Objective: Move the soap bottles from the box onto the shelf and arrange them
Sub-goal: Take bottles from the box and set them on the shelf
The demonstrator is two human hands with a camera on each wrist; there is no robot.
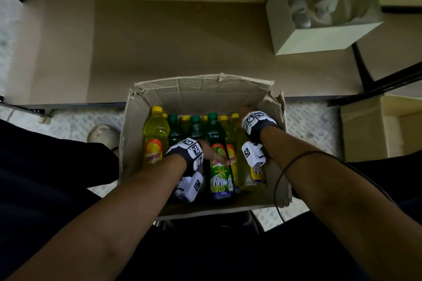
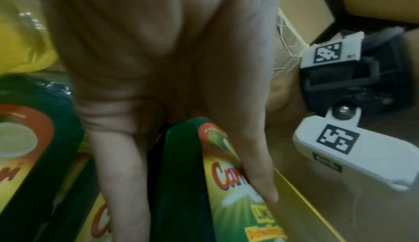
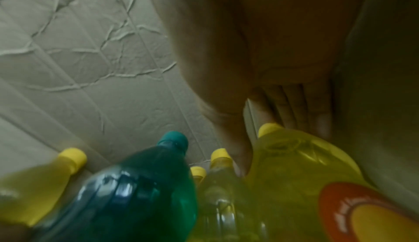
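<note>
We see our left hand (image 1: 211, 151) down in the box (image 1: 201, 89), grasping a green bottle (image 1: 220, 166) among the others. Our right hand (image 1: 245, 113) reaches beside a yellow bottle (image 3: 294, 165); its fingertips are blurred, so we cannot tell its grip. The shelf (image 1: 182, 41) lies beyond.

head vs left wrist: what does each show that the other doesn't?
Head only: the whole cardboard box, the bare shelf board beyond it, the yellow bottle at the box's left, and a small white box at the shelf's right end.
Left wrist only: the left thumb lying along the lime label, with the fingers down the bottle's other side.
Both: the left hand on the green bottle, and the right wrist's tagged camera mount.
</note>
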